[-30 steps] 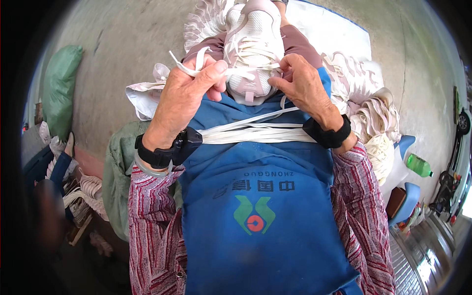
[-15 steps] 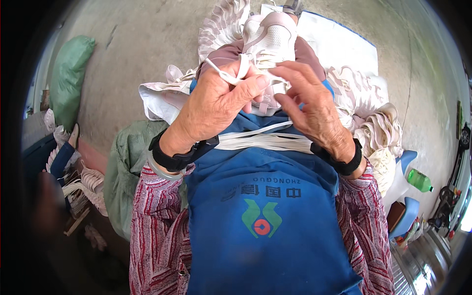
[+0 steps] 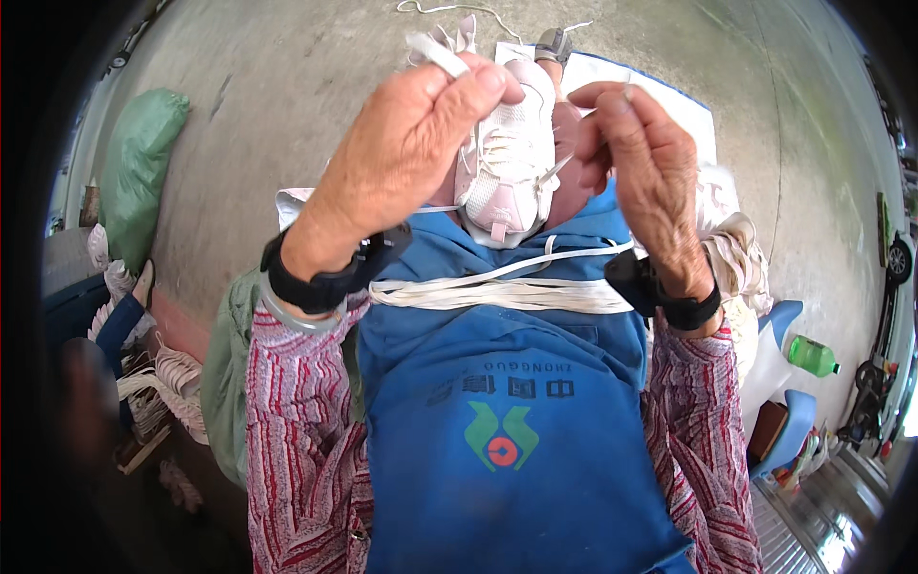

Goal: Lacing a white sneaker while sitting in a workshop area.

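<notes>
A white and pale pink sneaker [image 3: 503, 143] rests between my knees, with white lacing across its middle. My left hand [image 3: 411, 134] is raised beside and partly over it. Thumb and forefinger pinch a white shoelace [image 3: 440, 55], whose end sticks up past the knuckles. On the other side of the sneaker, my right hand [image 3: 641, 143] is closed with curled fingers. A white lace strand [image 3: 555, 170] runs from the shoe's side toward those fingers. A bundle of loose white laces [image 3: 488, 294] lies across my blue apron [image 3: 507, 402].
Stacked pale shoe parts [image 3: 741, 253] sit at my right, near a blue chair [image 3: 789, 430] and a green bottle [image 3: 813, 356]. At far left stands a full green sack [image 3: 143, 172]. Another green cloth or sack [image 3: 229, 383] lies by my left arm. Beyond, a cord lies on the concrete floor.
My hands have moved apart and away from me, uncovering the sneaker's lacing. The right fingers, spread before, are now curled closed. The left hand keeps its pinch on the shoelace.
</notes>
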A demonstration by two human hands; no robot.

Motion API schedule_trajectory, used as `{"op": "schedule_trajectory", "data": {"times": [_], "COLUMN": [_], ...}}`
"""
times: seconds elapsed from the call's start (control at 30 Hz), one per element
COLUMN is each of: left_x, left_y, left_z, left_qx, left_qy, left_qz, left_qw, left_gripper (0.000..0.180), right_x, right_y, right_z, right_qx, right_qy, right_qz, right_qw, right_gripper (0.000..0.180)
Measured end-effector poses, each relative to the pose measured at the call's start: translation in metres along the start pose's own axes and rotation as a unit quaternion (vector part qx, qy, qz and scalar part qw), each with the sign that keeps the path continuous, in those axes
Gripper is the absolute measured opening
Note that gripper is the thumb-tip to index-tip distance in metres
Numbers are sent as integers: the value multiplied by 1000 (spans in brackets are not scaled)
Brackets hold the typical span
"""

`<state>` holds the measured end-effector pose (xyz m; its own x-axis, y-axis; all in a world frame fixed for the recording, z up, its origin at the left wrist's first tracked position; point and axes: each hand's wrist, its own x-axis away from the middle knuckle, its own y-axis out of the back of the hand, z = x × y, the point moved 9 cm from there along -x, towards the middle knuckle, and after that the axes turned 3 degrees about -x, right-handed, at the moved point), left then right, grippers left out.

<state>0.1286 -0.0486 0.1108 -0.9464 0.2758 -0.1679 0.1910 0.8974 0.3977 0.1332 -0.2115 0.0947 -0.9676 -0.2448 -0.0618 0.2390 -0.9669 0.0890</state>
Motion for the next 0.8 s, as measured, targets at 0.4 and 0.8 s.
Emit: {"op": "schedule_trajectory", "data": {"times": [0.4,0.8], "left_x": [-13,138], "left_y": [-4,24], "left_z": [-40,-1], "left_qx": [177,350], "left_qy": [75,98], "left_qz": [30,-26], "left_qw": [981,931], "left_gripper": [42,50], "right_x": [-6,46], "right_y": [5,2], "right_z": [6,-49], "right_qx": [113,84], "right_qy": [83,-107], "right_qz": [-11,129], "right_qw": [990,982], "right_gripper": [29,26]}}
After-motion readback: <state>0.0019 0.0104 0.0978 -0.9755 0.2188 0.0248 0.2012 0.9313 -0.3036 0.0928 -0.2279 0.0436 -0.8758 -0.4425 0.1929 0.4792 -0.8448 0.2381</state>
